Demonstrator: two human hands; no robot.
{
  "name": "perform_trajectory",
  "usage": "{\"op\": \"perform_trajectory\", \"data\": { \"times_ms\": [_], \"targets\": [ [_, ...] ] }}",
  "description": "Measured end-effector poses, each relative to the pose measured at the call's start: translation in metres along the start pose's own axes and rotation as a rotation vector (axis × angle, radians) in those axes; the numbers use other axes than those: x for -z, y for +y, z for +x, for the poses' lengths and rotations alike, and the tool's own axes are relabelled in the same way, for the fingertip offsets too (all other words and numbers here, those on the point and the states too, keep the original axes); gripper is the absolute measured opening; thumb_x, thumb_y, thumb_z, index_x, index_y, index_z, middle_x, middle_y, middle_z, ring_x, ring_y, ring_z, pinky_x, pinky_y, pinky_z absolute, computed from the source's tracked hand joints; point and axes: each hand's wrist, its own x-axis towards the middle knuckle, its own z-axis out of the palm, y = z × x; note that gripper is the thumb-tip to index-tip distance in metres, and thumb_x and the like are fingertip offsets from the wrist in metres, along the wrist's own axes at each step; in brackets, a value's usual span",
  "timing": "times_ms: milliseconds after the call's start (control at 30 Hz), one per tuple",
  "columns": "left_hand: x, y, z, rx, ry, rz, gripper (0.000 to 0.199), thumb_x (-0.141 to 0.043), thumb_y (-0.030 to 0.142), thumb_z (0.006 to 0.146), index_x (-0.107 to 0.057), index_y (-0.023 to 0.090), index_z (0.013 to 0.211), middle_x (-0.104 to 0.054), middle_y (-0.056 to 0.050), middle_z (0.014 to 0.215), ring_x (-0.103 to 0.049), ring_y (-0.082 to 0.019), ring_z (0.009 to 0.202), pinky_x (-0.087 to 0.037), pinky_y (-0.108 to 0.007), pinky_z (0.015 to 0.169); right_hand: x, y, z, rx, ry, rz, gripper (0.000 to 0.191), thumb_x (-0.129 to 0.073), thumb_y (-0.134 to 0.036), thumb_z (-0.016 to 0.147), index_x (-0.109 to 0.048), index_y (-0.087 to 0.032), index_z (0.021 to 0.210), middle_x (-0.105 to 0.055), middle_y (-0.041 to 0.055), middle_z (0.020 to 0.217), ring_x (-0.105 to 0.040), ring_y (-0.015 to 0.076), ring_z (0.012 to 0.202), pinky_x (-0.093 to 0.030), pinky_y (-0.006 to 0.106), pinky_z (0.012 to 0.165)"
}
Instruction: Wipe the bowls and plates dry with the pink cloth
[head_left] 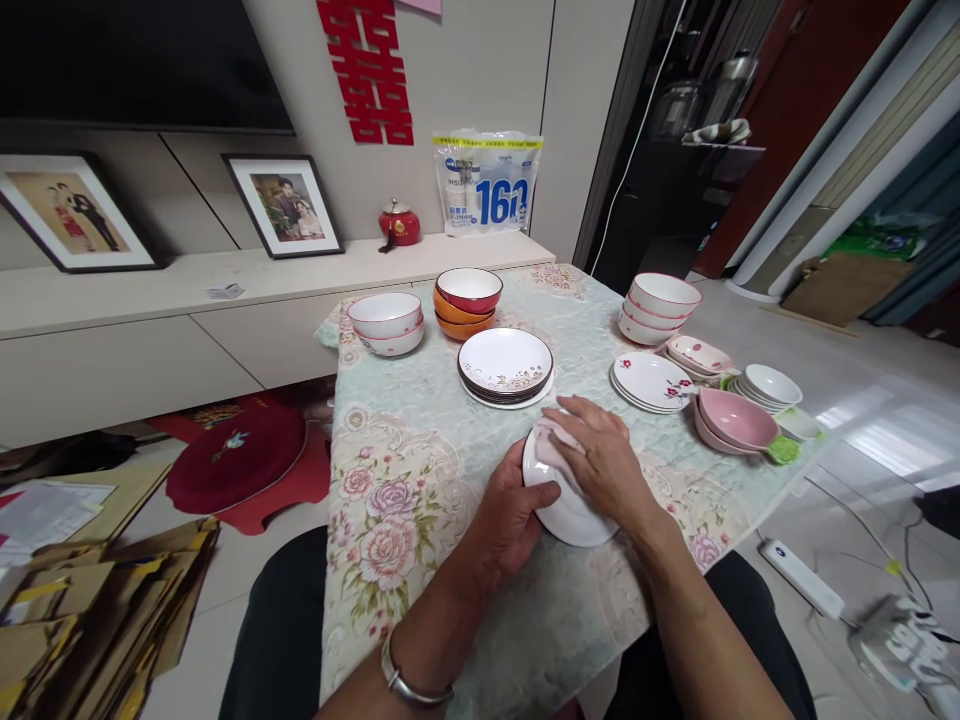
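Note:
A white plate (579, 518) is tilted over the near part of the table. My left hand (517, 505) grips its left edge, thumb on the upper face and the other fingers beneath. My right hand (600, 455) presses a pale pinkish-white cloth (555, 450) against the plate, its fingers partly hiding the cloth. Just beyond my hands stands a stack of dark-rimmed plates (506, 360) with a brown floral pattern. To the right is a stack of white plates with red flowers (649, 380).
Behind are white bowls (386, 322) and red and orange bowls (466, 300). At right stand red-rimmed bowls (660, 305), pink bowls (739, 420) and small white bowls (772, 385). The floral tablecloth (397, 520) covers the table; a red stool (240, 450) is left, a power strip (802, 578) lies right.

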Motion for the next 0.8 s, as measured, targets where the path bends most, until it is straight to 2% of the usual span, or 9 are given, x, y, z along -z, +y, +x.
{"op": "perform_trajectory", "data": {
  "times_ms": [67,133,233,300,367,467,633,700,800],
  "targets": [
    [0.001,0.0,0.0,-0.001,-0.003,-0.003,0.07,-0.08,0.006,0.056,-0.061,0.017,0.122,-0.072,-0.009,0.109,-0.065,-0.027,0.102,-0.047,-0.037,0.089,0.0,0.011,0.002,-0.107,0.061,-0.02,0.037,-0.042,-0.032,0.099,-0.062,-0.025,0.129,-0.057,0.0123,0.139,-0.05,0.0298,0.131,-0.037,0.054,0.106],
    [0.003,0.0,0.0,-0.005,-0.005,-0.002,0.072,-0.081,0.007,0.056,-0.06,0.017,0.125,-0.072,-0.01,0.112,-0.064,-0.029,0.105,-0.047,-0.038,0.091,-0.001,0.015,0.002,-0.148,0.07,-0.041,0.038,-0.041,-0.032,0.099,-0.063,-0.022,0.129,-0.058,0.0148,0.138,-0.051,0.031,0.128,-0.04,0.053,0.104],
    [0.004,0.0,0.001,-0.006,0.008,-0.006,0.07,-0.081,0.008,0.057,-0.061,0.017,0.123,-0.072,-0.01,0.112,-0.064,-0.028,0.106,-0.046,-0.038,0.092,-0.001,0.009,-0.001,-0.034,-0.019,-0.043,0.039,-0.045,-0.032,0.098,-0.059,-0.022,0.133,-0.052,0.0146,0.144,-0.046,0.0315,0.134,-0.037,0.055,0.106],
    [0.005,0.0,0.001,-0.003,0.029,0.002,0.066,-0.081,0.008,0.057,-0.063,0.018,0.119,-0.072,-0.009,0.111,-0.065,-0.026,0.102,-0.047,-0.035,0.09,0.0,0.002,-0.003,0.074,-0.099,-0.019,0.039,-0.046,-0.032,0.098,-0.056,-0.026,0.135,-0.049,0.0119,0.149,-0.042,0.03,0.137,-0.033,0.057,0.108],
    [0.005,0.001,0.001,-0.001,0.03,0.008,0.064,-0.08,0.007,0.057,-0.063,0.018,0.118,-0.072,-0.008,0.11,-0.065,-0.024,0.1,-0.047,-0.034,0.088,0.001,-0.002,-0.004,0.117,-0.148,-0.001,0.039,-0.046,-0.033,0.098,-0.054,-0.031,0.137,-0.047,0.0095,0.151,-0.04,0.0291,0.139,-0.03,0.06,0.109],
    [0.005,0.001,0.001,0.002,-0.003,-0.001,0.068,-0.079,0.006,0.058,-0.061,0.018,0.123,-0.072,-0.01,0.112,-0.065,-0.026,0.104,-0.047,-0.037,0.091,0.004,0.005,-0.003,0.031,-0.141,-0.008,0.041,-0.047,-0.04,0.098,-0.053,-0.033,0.138,-0.046,0.0094,0.151,-0.04,0.0308,0.139,-0.031,0.063,0.107],
    [0.006,0.0,0.001,0.005,0.03,-0.003,0.072,-0.08,0.006,0.055,-0.061,0.015,0.124,-0.072,-0.012,0.113,-0.063,-0.031,0.11,-0.047,-0.042,0.096,0.01,0.031,-0.006,-0.125,-0.144,0.006,0.044,-0.047,-0.041,0.097,-0.054,-0.029,0.139,-0.048,0.0134,0.148,-0.046,0.0316,0.134,-0.039,0.057,0.105],
    [0.005,0.0,0.001,0.002,0.036,-0.004,0.071,-0.08,0.006,0.055,-0.062,0.015,0.122,-0.072,-0.012,0.114,-0.063,-0.031,0.111,-0.047,-0.042,0.097,0.013,0.032,-0.01,-0.127,-0.175,0.013,0.047,-0.05,-0.041,0.096,-0.051,-0.028,0.142,-0.046,0.0141,0.15,-0.045,0.0316,0.136,-0.038,0.056,0.107],
    [0.004,0.001,0.002,0.006,0.028,0.009,0.068,-0.079,0.007,0.057,-0.063,0.016,0.122,-0.072,-0.012,0.112,-0.064,-0.03,0.108,-0.047,-0.041,0.095,0.016,0.019,-0.014,-0.063,-0.238,0.035,0.055,-0.053,-0.039,0.095,-0.042,-0.033,0.148,-0.037,0.0112,0.157,-0.035,0.0306,0.143,-0.031,0.059,0.111]
  ]
}}
